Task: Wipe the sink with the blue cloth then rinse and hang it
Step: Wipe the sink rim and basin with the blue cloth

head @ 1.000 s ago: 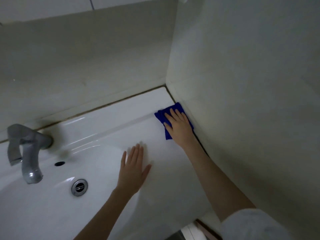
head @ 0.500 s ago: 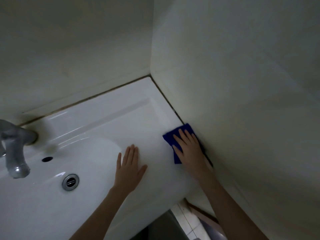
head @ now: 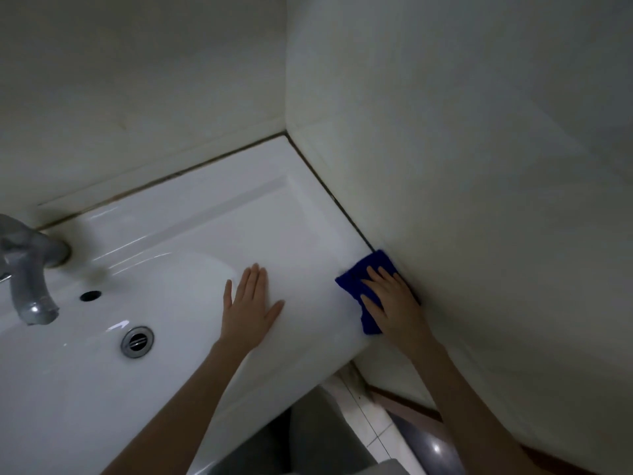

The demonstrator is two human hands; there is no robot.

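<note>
A white sink (head: 212, 214) fills the lower left, set into a wall corner. The folded blue cloth (head: 356, 279) lies on the sink's right ledge, tight against the right wall and near the front edge. My right hand (head: 392, 303) presses flat on the cloth with straight fingers and covers most of it. My left hand (head: 248, 303) rests flat on the ledge beside the basin, fingers straight, holding nothing.
A grey metal tap (head: 29, 275) stands at the left edge over the basin, with an overflow hole (head: 90, 295) and a metal drain (head: 137, 341) below it. Plain walls (head: 462, 166) close the back and right. Tiled floor (head: 363, 416) shows under the sink's front edge.
My right hand has slid the blue cloth along the right wall from the back of the ledge toward its front edge. My left hand has stayed flat on the ledge.
</note>
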